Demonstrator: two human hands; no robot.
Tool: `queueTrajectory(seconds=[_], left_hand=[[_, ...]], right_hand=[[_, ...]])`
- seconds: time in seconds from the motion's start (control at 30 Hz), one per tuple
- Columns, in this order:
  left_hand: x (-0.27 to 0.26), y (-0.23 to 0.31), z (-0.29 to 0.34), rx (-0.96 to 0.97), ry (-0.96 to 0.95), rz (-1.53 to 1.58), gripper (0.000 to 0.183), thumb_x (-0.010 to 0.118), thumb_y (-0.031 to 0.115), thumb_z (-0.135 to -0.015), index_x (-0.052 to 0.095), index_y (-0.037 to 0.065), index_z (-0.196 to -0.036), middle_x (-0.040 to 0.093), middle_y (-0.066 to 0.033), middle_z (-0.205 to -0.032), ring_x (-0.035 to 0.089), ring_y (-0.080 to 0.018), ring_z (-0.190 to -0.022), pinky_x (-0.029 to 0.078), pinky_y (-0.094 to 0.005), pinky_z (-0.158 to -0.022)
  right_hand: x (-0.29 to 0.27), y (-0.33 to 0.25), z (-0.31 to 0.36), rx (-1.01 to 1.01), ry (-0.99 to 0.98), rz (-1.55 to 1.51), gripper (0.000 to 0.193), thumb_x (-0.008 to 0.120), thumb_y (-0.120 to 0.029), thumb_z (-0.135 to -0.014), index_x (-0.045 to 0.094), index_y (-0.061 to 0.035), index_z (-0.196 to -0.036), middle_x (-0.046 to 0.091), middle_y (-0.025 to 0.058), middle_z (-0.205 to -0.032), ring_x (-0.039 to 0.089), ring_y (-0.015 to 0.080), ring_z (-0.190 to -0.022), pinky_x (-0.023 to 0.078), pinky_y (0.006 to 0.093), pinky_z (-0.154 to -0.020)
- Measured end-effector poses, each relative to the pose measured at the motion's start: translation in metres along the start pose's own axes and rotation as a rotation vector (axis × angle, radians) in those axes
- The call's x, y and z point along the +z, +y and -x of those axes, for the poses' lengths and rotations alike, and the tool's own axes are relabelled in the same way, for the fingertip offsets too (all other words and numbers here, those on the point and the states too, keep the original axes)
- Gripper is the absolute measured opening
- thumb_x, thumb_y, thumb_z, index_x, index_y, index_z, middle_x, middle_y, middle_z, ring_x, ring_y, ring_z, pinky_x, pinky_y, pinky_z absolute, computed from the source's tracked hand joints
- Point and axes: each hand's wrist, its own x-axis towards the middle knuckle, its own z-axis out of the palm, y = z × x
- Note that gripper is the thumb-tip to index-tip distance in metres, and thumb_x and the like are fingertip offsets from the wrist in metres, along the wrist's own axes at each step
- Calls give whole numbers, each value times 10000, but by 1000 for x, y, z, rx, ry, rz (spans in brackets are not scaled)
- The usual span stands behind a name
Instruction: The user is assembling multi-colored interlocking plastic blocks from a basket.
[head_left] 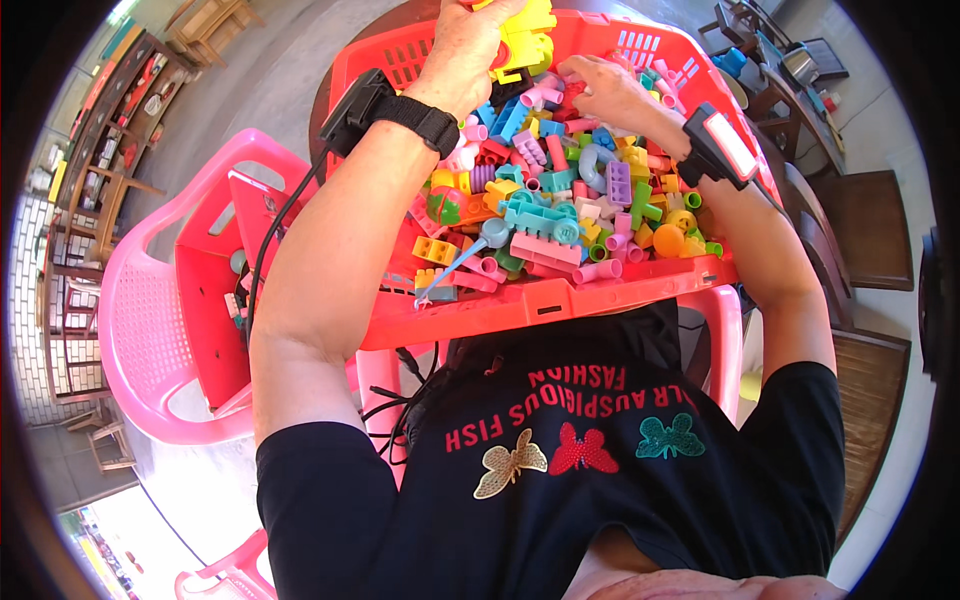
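Note:
My left hand [462, 62] is raised over the far side of a red plastic basket [545, 305]. Its fingers are closed round a chunky yellow toy-block piece [527, 45], cut off by the upper picture edge. To the right, my right hand [612, 95] is down on the heap of loose toy blocks, its fingers bent beside a red piece [572, 100]; what they grip is partly hidden. Near the front of the basket lie a teal wheeled block piece [541, 218], a blue stick with a round head [492, 236], a long pink block [546, 251] and an orange ball [668, 240].
A pink plastic chair [150, 290] stands at the left, holding a red box [205, 300] with a few pieces inside. Black cables [405, 390] hang below the basket's front rim. Wooden shelves [130, 110] are at the far left, dark wooden chairs [865, 230] at the right.

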Motion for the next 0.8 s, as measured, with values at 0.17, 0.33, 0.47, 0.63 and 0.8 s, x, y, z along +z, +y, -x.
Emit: queueTrajectory(seconds=[0.17, 0.33, 0.47, 0.63, 0.8], left_hand=[[1, 1, 0, -22, 12, 32, 206, 536, 44, -867, 504, 58, -1070, 605, -100, -882, 621, -213, -742, 536, -335, -623], [5, 2, 4, -61, 51, -2, 265, 561, 62, -852, 472, 37, -1101, 590, -106, -912, 609, -201, -806, 527, -321, -679], [1, -6, 1, -75, 208, -187, 303, 534, 161, -892, 483, 62, -1175, 587, -102, -1112, 586, -242, -1021, 504, -404, -844], [-7, -11, -1, -194, 185, -100, 298, 540, 154, -872, 484, 25, -1134, 587, -109, -1077, 594, -260, -973, 497, -412, -806], [-9, -13, -2, -138, 164, 7, 336, 506, 180, -894, 466, 18, -1186, 546, -117, -1165, 537, -252, -1072, 445, -399, -909]], right_hand=[[-20, 19, 1, 9, -116, 146, 404, 566, -139, -730, 529, -28, -1117, 568, 160, -1048, 539, 306, -1011, 423, 371, -881], [-25, 17, 4, -11, -112, 149, 364, 578, -147, -720, 567, -30, -1066, 565, 154, -993, 539, 310, -985, 420, 376, -871], [-40, 10, 0, 88, -64, -115, 320, 594, -163, -751, 546, -28, -1037, 559, 121, -961, 551, 247, -945, 426, 328, -826], [-61, -13, -3, 70, 172, -571, 175, 582, -159, -841, 530, -67, -980, 572, 6, -915, 548, 69, -856, 448, 240, -720], [-53, -48, 2, 107, 95, -1311, 273, 686, -103, -788, 490, -30, -964, 613, 75, -829, 599, 112, -718, 474, 228, -571]])
